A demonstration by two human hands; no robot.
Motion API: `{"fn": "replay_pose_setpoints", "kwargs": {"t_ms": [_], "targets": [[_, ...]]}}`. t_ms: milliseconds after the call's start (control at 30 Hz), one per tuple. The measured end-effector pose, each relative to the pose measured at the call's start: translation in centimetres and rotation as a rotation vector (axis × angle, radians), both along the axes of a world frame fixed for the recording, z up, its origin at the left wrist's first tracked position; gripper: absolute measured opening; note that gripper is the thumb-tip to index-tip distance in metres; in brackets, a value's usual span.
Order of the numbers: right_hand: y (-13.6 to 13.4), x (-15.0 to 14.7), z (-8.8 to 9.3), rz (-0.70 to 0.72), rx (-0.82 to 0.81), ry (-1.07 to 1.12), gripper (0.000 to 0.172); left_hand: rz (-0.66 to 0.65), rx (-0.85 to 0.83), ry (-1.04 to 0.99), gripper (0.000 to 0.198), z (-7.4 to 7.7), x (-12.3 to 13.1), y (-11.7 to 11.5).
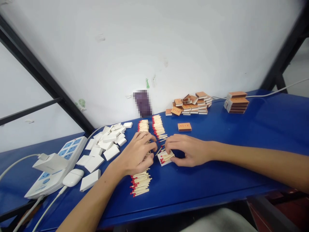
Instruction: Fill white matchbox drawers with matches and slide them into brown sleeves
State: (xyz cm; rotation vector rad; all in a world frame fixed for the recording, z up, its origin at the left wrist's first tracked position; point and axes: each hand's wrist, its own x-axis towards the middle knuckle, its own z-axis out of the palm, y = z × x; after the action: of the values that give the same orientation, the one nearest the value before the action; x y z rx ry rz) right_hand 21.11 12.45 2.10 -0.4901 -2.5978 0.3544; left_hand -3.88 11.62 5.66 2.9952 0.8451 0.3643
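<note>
My left hand lies over a long row of red-tipped matches, its fingers curled round some of them; the palm hides the middle of the row. My right hand grips a small white matchbox tray between thumb and fingers. Several matches lie in this tray, red heads to the left, and a few stick out past its upper left edge. A second row of matches runs away from me just beyond the hands. One closed orange matchbox rests behind my right hand.
Empty white trays lie heaped at left, beside a power strip with a plugged-in charger and a white earbud case. Orange matchboxes form a loose pile and a neat stack near the wall. Blue table.
</note>
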Motion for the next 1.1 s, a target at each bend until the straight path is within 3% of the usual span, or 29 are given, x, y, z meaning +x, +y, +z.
{"fn": "replay_pose_setpoints", "kwargs": {"t_ms": [467,800,1100], "targets": [[0.18,0.06,-0.35,0.023,0.078,0.041,0.009,0.026,0.01,0.112,0.01,-0.23,0.14,0.07],[0.36,0.17,-0.42,0.026,0.106,0.038,0.013,0.021,-0.005,0.083,0.031,-0.19,0.2,0.0],[0.0,0.39,-0.03,0.073,0.128,0.003,0.012,0.001,0.012,0.035,0.029,-0.29,0.54,-0.2]]}}
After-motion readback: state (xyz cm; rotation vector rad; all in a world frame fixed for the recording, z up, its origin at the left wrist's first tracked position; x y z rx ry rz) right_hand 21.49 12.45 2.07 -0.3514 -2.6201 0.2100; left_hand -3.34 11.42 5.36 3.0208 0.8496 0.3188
